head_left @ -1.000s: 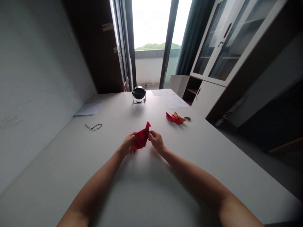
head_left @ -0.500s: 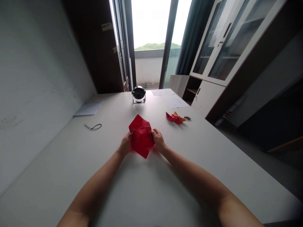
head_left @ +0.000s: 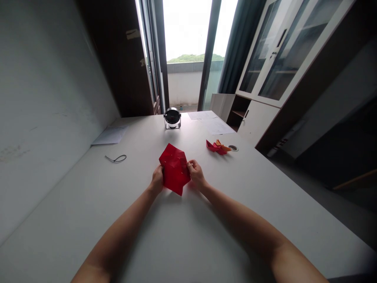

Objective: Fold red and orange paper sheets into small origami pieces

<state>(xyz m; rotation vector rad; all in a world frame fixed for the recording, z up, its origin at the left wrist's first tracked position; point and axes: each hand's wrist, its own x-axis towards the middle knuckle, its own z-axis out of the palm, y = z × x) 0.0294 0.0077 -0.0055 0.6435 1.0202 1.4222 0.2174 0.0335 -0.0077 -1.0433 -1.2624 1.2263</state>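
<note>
A sheet of red paper [head_left: 175, 169], creased and partly folded, is held up over the white table between my two hands. My left hand [head_left: 157, 179] pinches its left edge, with the thumb in front. On the right edge, my right hand [head_left: 196, 172] grips the paper between thumb and fingers. The fingers behind the sheet are hidden. To the right lie folded paper pieces [head_left: 218, 147], red and orange, on the tabletop.
At the table's [head_left: 141, 243] far end stands a round black device on a metal stand [head_left: 172, 118]. A black cable tie loop [head_left: 116, 158] lies at left, near white papers [head_left: 109, 135]. More sheets [head_left: 219, 126] lie at the back right, beyond a round table grommet [head_left: 233, 148]. A wall borders the left.
The red paper has tilted and shifted slightly left, and its lower right edge now shows a notch. Both hands keep hold of it.
</note>
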